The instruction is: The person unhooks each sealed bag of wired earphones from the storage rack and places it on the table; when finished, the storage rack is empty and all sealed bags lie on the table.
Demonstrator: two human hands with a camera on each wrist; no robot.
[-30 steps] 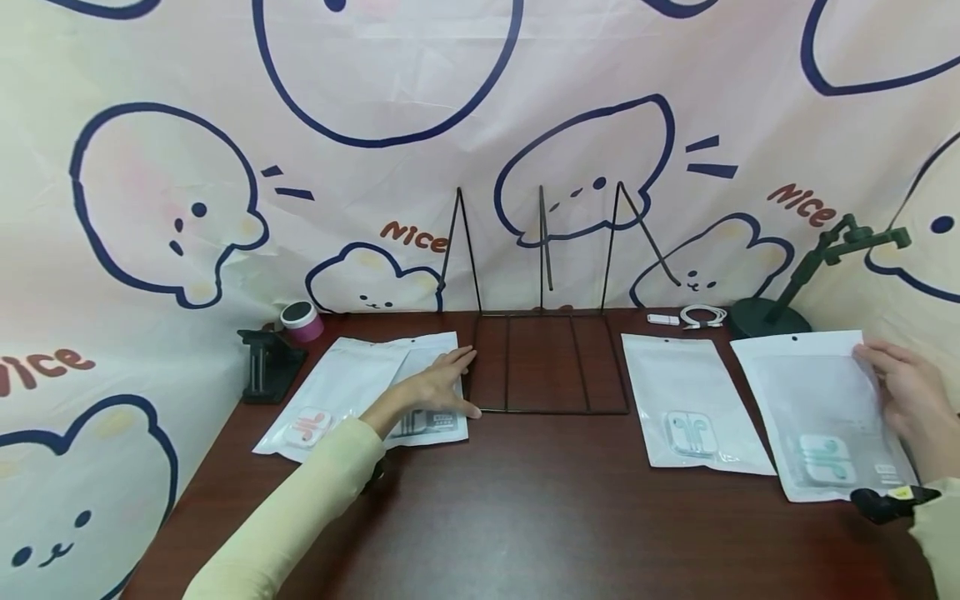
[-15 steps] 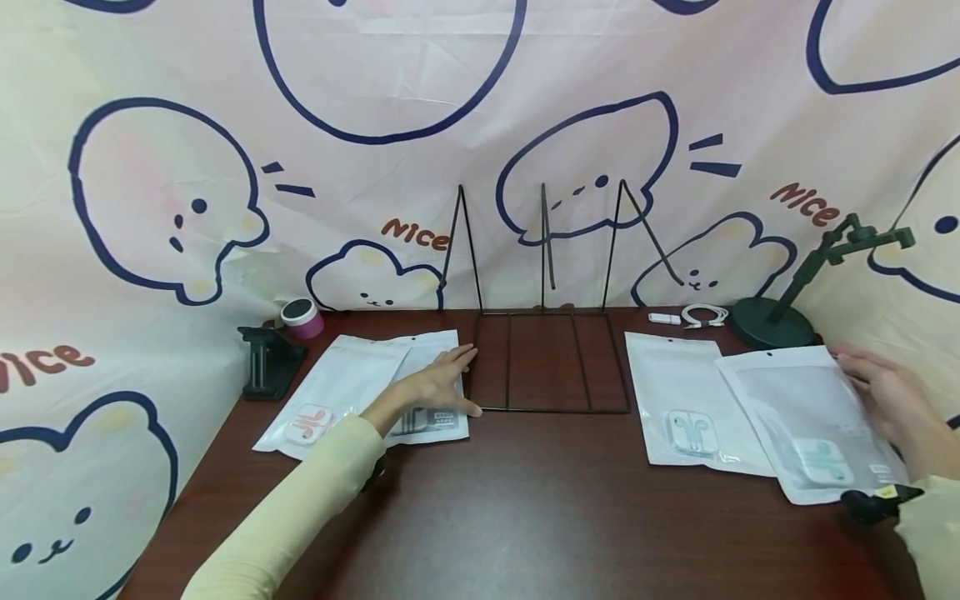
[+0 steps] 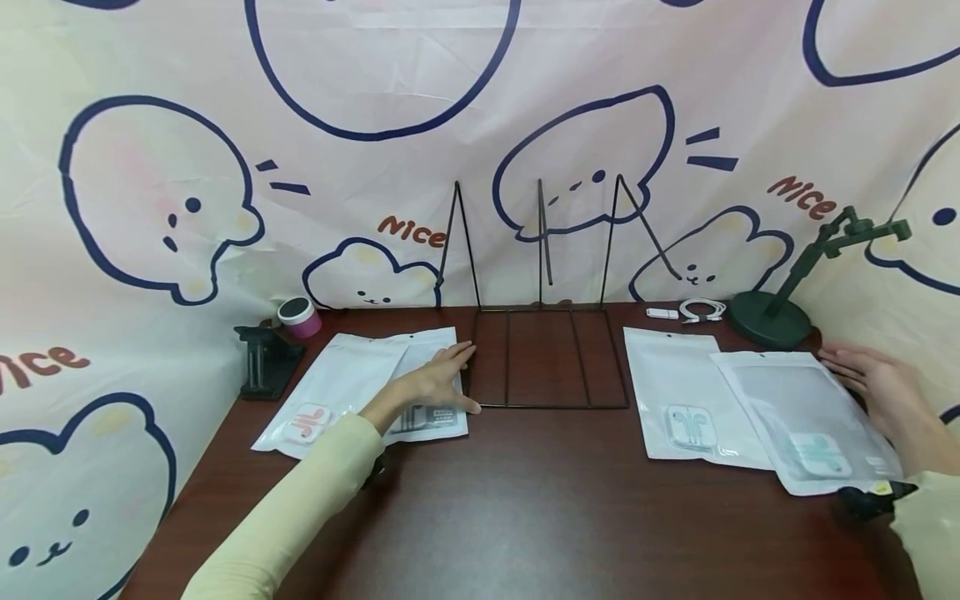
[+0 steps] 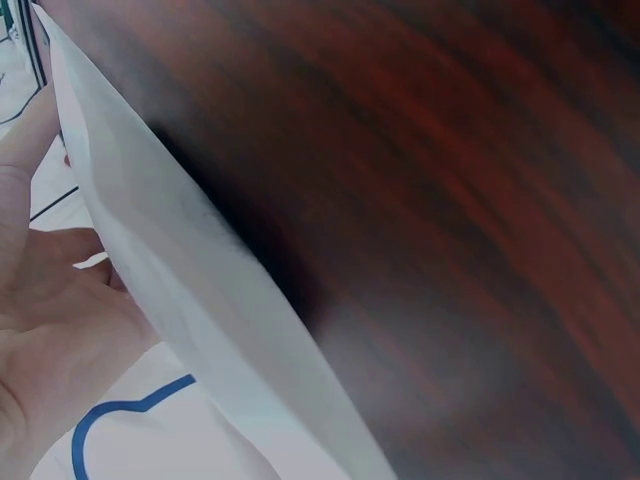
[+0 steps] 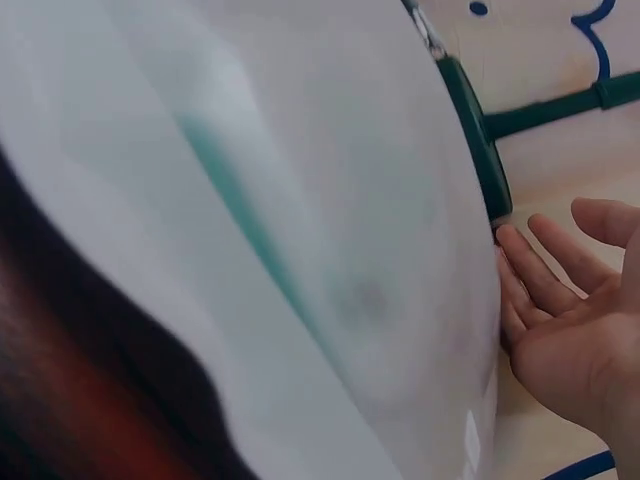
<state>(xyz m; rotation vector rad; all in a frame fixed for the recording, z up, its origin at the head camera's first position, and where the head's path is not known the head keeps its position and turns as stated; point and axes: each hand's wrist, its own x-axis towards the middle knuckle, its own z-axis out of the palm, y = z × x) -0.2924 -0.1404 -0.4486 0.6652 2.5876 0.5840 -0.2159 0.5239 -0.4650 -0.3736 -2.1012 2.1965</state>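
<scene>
At the right, a white zip pouch (image 3: 795, 392) with green-tinted earphones showing through lies partly over a second white pouch (image 3: 663, 375) of earphones. My right hand (image 3: 877, 385) is at the top pouch's right edge, fingers fairly straight; in the right wrist view the fingertips (image 5: 508, 240) are right at that edge. On the left lie two more pouches, one with pink earphones (image 3: 309, 422), the other pouch (image 3: 423, 343) under my left hand (image 3: 431, 385). That hand is spread flat, its fingertips near the left side of a black wire rack (image 3: 551, 407).
A dark green stand (image 3: 772, 321) is at the back right, beside a coiled white cable (image 3: 702, 311) and a small white stick (image 3: 662, 313). At the back left are a black stand (image 3: 268, 362) and a pink-and-white jar (image 3: 300, 317). A patterned cloth hangs behind the brown table (image 3: 517, 508).
My right hand has moved left with the green-earphone pouch, which now overlaps its neighbour and lies flatter. Its fingers have come off the pouch's top to its side. The left hand stays put.
</scene>
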